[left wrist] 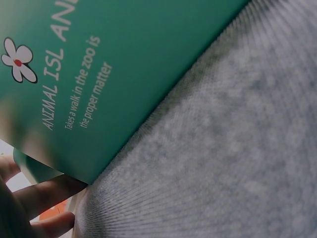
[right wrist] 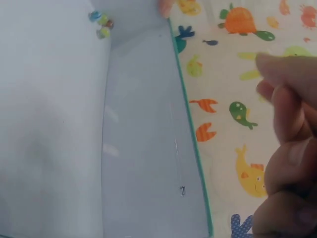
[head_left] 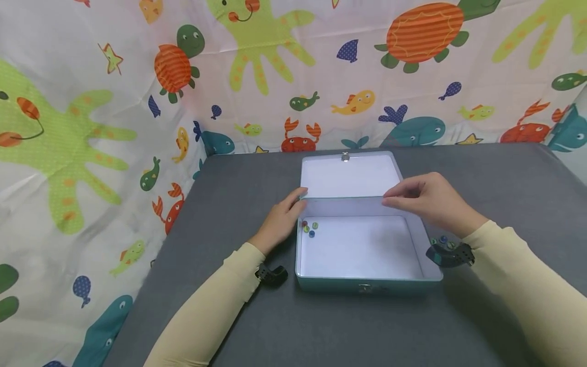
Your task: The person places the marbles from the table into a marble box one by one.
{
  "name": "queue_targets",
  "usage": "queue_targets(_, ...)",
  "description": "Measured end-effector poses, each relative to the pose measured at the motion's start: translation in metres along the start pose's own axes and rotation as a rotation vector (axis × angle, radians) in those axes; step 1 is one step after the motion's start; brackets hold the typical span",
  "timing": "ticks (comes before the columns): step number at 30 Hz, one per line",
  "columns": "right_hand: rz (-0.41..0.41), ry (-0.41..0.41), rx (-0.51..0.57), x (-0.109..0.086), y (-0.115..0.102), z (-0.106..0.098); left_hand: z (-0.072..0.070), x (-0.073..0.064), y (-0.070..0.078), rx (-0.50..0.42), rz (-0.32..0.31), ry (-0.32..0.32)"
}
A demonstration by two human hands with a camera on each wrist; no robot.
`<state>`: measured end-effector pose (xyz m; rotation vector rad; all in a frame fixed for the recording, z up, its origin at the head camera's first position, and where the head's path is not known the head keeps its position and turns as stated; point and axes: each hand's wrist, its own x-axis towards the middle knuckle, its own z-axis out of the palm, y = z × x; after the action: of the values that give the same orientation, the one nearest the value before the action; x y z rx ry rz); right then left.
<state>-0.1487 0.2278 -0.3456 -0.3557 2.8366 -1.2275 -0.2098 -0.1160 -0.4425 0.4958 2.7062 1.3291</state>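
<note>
A shallow teal metal box (head_left: 357,250), white inside, lies with its lid (head_left: 348,176) folded back. Several small glass marbles (head_left: 312,234) sit inside, near its left wall. My left hand (head_left: 279,219) grips the box's back left corner by the hinge; in the left wrist view, its fingers (left wrist: 54,194) reach round a corner of the printed teal surface. Above the back right part of the box hovers my right hand (head_left: 431,199), thumb and index tips drawn together. Its other fingers (right wrist: 290,163) are curled in the right wrist view. Whether anything small is between the fingertips is hidden.
More marbles (head_left: 443,239) lie on the grey table (head_left: 247,204) just right of the box, partly behind the right wrist's camera band (head_left: 451,254). A sheet printed with sea animals (head_left: 275,117) hangs along the back and left of the table.
</note>
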Motion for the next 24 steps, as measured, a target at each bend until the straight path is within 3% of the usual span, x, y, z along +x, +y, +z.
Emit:
queue_targets(12,0.041,-0.009,-0.054,-0.019,0.016,-0.011,0.002,-0.001,-0.004,-0.019,0.010,0.002)
queue_targets(24,0.098,0.014,-0.030,-0.037,0.042,-0.016,0.002,0.002,-0.001,-0.008,0.003,0.006)
